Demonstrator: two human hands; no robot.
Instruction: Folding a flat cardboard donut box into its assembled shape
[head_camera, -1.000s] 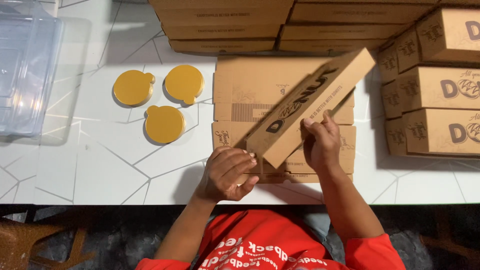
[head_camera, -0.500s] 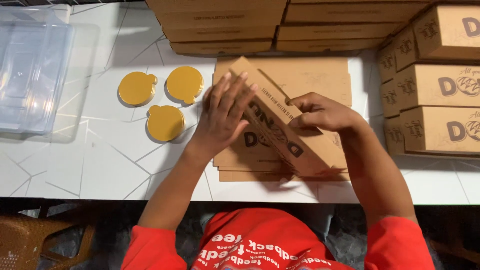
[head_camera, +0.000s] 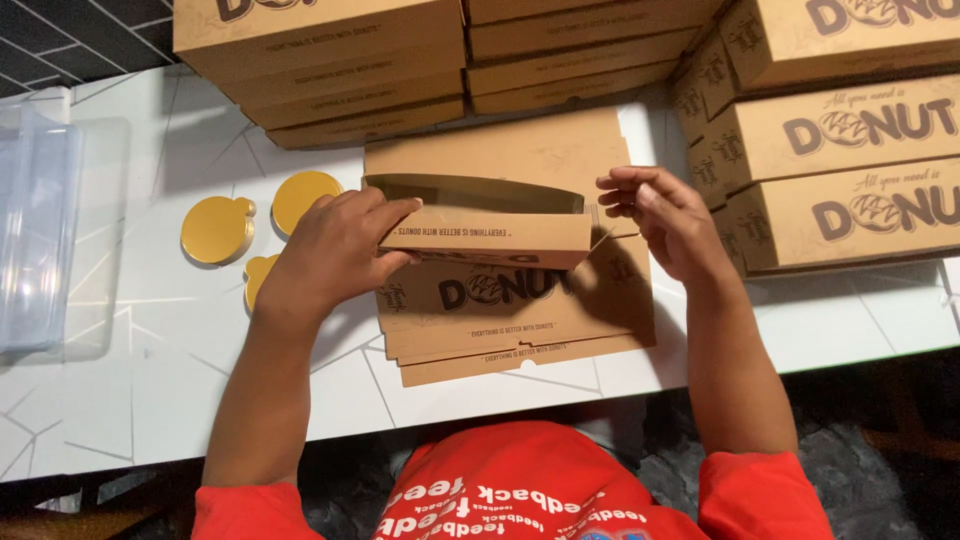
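I hold a long brown cardboard box (head_camera: 490, 232), partly opened into shape, above a pile of flat brown box blanks (head_camera: 520, 320) on the white table (head_camera: 150, 340). My left hand (head_camera: 335, 250) grips the box's left end, fingers along its front wall. At the box's right end, my right hand (head_camera: 665, 220) pinches a flap with its fingertips. The box's open top faces away from me.
Three round gold discs (head_camera: 215, 228) lie on the table left of my left hand, one partly hidden by it. A clear plastic bin (head_camera: 35, 230) stands at the far left. Stacks of assembled brown boxes (head_camera: 840, 140) line the back and right side.
The box blank lay flat and slanted on the pile; now it is lifted, turned level and popped open. My hands have moved to its two ends.
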